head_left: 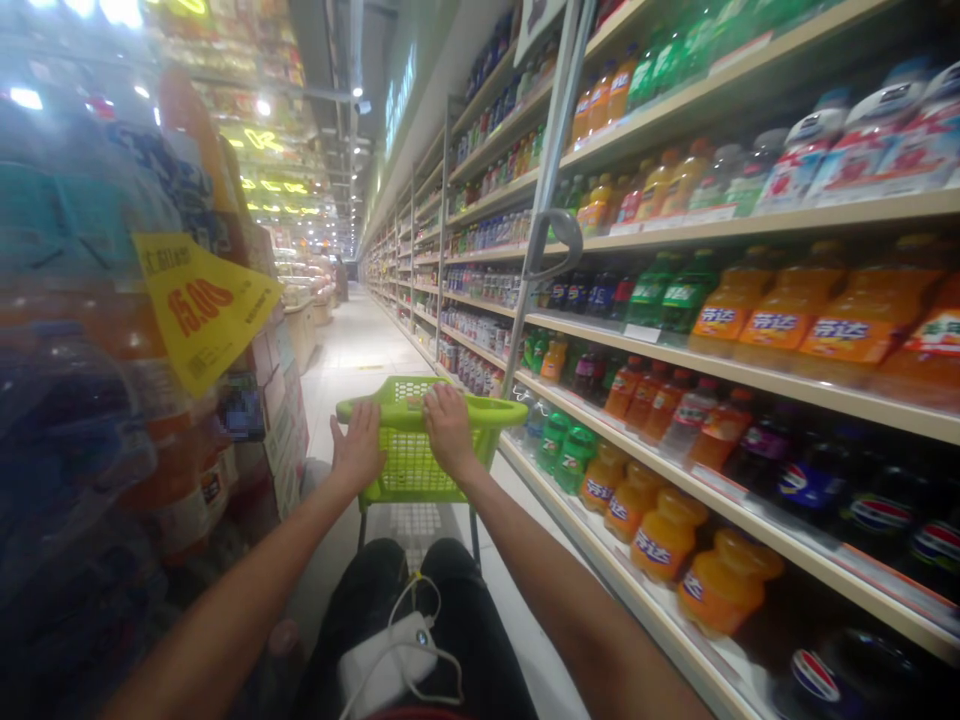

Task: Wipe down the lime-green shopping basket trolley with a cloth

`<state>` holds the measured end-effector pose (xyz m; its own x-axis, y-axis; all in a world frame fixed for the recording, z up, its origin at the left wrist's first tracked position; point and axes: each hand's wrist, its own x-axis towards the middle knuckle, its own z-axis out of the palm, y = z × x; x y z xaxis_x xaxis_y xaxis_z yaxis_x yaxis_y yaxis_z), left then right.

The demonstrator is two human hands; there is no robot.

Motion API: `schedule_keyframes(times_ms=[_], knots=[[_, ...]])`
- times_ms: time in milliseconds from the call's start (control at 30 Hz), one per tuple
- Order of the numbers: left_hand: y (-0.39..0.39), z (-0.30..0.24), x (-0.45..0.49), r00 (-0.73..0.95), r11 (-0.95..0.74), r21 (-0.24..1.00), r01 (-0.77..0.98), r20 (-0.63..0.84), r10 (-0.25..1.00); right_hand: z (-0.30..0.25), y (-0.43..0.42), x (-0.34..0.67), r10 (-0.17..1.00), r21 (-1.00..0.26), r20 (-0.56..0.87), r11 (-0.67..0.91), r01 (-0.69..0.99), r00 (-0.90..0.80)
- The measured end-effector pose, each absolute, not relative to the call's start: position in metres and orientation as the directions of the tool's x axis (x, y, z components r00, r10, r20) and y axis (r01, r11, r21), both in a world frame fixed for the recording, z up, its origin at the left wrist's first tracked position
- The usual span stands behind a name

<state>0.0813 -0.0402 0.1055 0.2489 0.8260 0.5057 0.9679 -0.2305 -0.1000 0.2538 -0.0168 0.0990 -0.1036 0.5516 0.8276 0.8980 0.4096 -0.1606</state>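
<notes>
A lime-green shopping cart (420,470) with a mesh basket stands straight ahead of me in the aisle. My left hand (360,445) is closed over the left part of its handle (495,412), with the thumb held out to the side. Nearer the handle's middle, my right hand (448,425) has its fingers curled over the bar. The underside of both grips is hidden. A white power bank (386,665) with a white cable lies at my waist, below the cart.
Shelves of bottled drinks (660,530) line the right side closely. Stacked bottles (67,450) with a yellow price tag (206,310) crowd the left. A tiled aisle floor (367,335) runs ahead, with a distant person (341,280).
</notes>
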Motion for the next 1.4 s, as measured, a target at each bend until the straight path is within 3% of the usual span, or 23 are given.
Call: schedule_keyframes(times_ms=[333, 533, 733, 867, 1200, 1400], knots=[[-0.042, 0.112, 0.081, 0.315, -0.288, -0.129, 0.949, 0.467, 0.826, 0.102, -0.016, 0.249, 0.599, -0.071, 0.784, 0.350, 0.934, -0.164], [-0.042, 0.111, 0.074, 0.242, -0.244, -0.058, 0.968, 0.471, 0.848, 0.098, -0.011, 0.272, 0.540, -0.199, 0.842, 0.313, 0.929, -0.001], [-0.042, 0.110, 0.078, 0.222, -0.223, -0.054, 0.973, 0.471, 0.854, 0.097, -0.011, 0.224, 0.465, -0.063, 0.860, 0.506, 0.860, -0.211], [-0.041, 0.110, 0.075, 0.244, -0.247, -0.059, 0.967, 0.481, 0.842, 0.094, -0.009, 0.215, 0.438, -0.004, 0.854, 0.544, 0.839, -0.280], [-0.040, 0.104, 0.066, 0.214, -0.237, -0.023, 0.971, 0.518, 0.828, 0.092, -0.011, 0.286, 0.448, -0.177, 0.892, 0.470, 0.865, -0.061], [-0.047, 0.104, 0.069, 0.218, -0.242, -0.035, 0.970, 0.570, 0.792, 0.088, -0.007, 0.283, 0.437, -0.147, 0.897, 0.429, 0.891, -0.063]])
